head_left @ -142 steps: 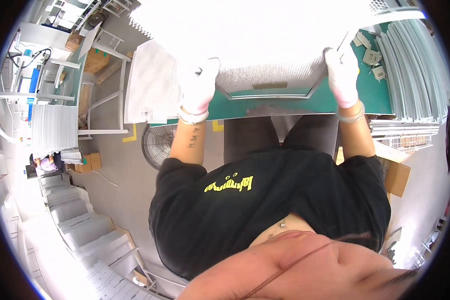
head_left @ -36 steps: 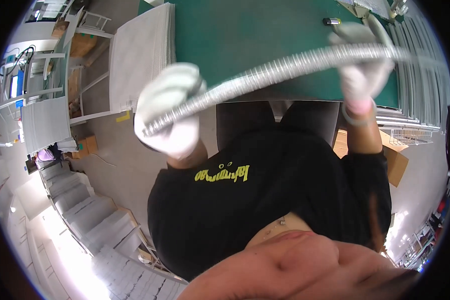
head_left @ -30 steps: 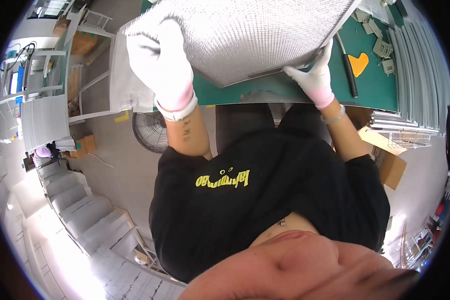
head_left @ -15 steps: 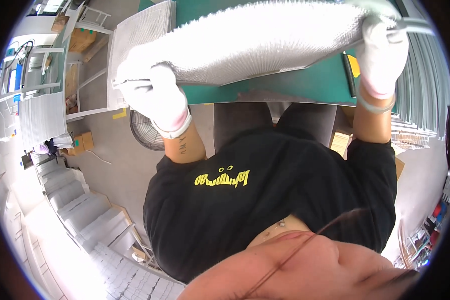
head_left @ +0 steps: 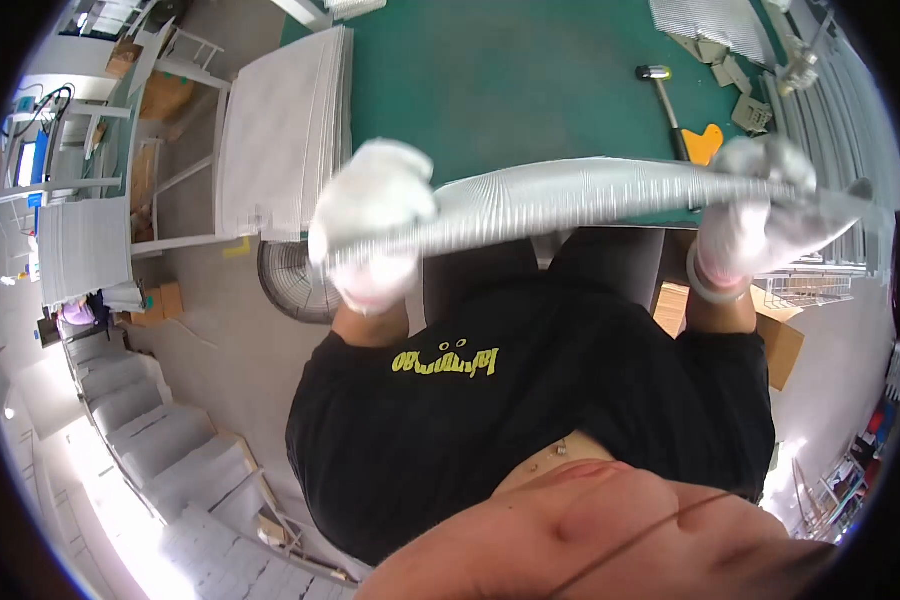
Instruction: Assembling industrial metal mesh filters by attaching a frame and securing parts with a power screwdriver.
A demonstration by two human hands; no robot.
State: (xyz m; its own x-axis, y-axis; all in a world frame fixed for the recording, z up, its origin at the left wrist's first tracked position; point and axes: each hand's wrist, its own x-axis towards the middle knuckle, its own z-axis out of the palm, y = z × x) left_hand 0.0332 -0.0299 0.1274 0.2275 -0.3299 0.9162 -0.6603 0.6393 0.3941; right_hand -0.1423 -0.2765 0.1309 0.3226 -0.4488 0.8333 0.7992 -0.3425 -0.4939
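Between my two hands I hold a thin silvery pleated panel (head_left: 570, 193), raised over the near edge of the green worktable (head_left: 490, 90). It is tilted so that it shows as a narrow, slightly bowed strip. White-gloved, my left hand (head_left: 375, 215) grips its left end, with the fingers partly blurred. At the other end my right hand (head_left: 755, 210), also in a white glove, is closed round the panel. On the table beyond the right hand lie a mallet (head_left: 665, 105) with a black handle and a flat orange-yellow piece (head_left: 705, 145).
Left of the table rises a stack of pale panels (head_left: 285, 140), with a floor fan (head_left: 295, 280) below. Small grey pieces (head_left: 730, 75) and a ridged sheet (head_left: 715, 25) lie far right. Long metal strips (head_left: 850, 130) line the right side; a cardboard box (head_left: 780, 350) stands below.
Both hands have brought the panel down toward my body and tilted it, so its broad face has narrowed to a strip. The mallet and grey pieces have come into sight.
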